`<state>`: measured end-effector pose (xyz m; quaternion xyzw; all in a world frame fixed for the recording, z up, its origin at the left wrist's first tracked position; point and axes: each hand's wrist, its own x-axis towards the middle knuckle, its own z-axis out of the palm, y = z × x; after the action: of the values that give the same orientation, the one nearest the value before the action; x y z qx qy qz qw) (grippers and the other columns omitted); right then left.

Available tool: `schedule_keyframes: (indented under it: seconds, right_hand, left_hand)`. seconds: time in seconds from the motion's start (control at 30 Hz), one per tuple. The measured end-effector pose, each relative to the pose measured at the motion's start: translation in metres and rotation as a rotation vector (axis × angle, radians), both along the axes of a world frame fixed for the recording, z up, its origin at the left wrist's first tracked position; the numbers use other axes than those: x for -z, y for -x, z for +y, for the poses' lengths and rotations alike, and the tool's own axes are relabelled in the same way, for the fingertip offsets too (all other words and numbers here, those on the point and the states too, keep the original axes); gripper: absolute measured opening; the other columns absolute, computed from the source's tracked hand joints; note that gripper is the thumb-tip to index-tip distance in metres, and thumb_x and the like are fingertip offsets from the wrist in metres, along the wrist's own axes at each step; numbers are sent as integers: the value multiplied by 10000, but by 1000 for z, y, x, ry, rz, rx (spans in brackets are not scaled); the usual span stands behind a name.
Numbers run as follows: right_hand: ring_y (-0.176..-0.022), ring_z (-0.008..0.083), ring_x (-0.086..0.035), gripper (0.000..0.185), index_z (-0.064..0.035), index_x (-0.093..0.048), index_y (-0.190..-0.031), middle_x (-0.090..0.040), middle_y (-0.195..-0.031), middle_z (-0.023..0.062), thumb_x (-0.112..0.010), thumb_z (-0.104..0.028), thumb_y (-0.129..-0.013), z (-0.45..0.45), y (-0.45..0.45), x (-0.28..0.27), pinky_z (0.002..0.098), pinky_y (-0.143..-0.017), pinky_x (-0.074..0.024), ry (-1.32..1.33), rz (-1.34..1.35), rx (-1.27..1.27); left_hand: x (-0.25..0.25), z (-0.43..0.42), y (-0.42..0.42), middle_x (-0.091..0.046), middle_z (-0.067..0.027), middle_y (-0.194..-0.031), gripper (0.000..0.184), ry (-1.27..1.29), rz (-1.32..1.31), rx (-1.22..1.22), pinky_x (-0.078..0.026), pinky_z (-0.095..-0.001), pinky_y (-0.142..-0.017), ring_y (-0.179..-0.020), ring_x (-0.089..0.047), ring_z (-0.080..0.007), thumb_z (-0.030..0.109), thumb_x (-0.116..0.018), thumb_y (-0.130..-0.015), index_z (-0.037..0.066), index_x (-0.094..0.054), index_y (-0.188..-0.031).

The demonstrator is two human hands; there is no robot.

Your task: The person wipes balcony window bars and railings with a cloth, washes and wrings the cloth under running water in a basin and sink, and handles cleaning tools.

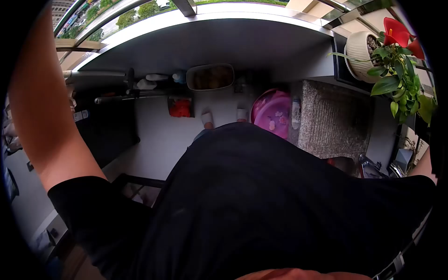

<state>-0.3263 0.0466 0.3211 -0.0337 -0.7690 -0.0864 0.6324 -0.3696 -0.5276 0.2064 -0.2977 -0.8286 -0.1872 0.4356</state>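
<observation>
My left arm (51,116) reaches up along the left side, and its hand lies beyond the top edge of the view. Only a bit of my right arm (423,167) shows at the right edge, and that hand is out of sight too. What either hand holds or touches cannot be seen. Near the left arm runs a metal railing (81,44). On the right side, above the right arm, a ribbed cream pot (358,57) lies tilted in view, with green leaves and a red flower (396,32).
A pink basin (270,114) stands beside a stone washboard sink (333,121) with a faucet (368,165). By the wall are a pale tub (210,77) and a red item (180,108). A black box-like object (109,123) stands left of my slippered feet (207,120).
</observation>
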Motion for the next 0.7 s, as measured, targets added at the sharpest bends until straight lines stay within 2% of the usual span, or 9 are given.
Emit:
schedule_keyframes:
  seconds: [0.23, 0.5, 0.7]
  right_hand:
    - [-855, 200, -687, 340, -4, -632, -1153, -701, -956, 112, -431, -274, -1101, -2, -38, 34, 309, -701, -563, -5, -102, 52]
    - [-886, 181, -675, 335, -5, -624, -1197, -700, -1006, 99, -461, -278, -1092, -13, -103, 62, 303, -735, -557, 13, -178, 113]
    - [-909, 166, -666, 339, -5, -618, -1229, -700, -1044, 89, -483, -281, -1085, -49, -192, 97, 299, -761, -552, 89, -199, 194]
  left_hand:
    - [70, -1, -34, -468, -175, -1076, 876, 23, -285, 85, -475, -456, -766, -947, -525, -342, 476, -555, -923, -75, -182, -1493]
    - [90, -1, -54, -428, -197, -1224, 973, 9, -355, 263, -443, -455, -886, -1098, -475, -355, 478, -659, -849, -48, -191, -1521]
    - [102, -3, -71, -398, -214, -1335, 1053, -1, -373, 467, -419, -455, -977, -1212, -438, -364, 479, -738, -794, -27, -197, -1542]
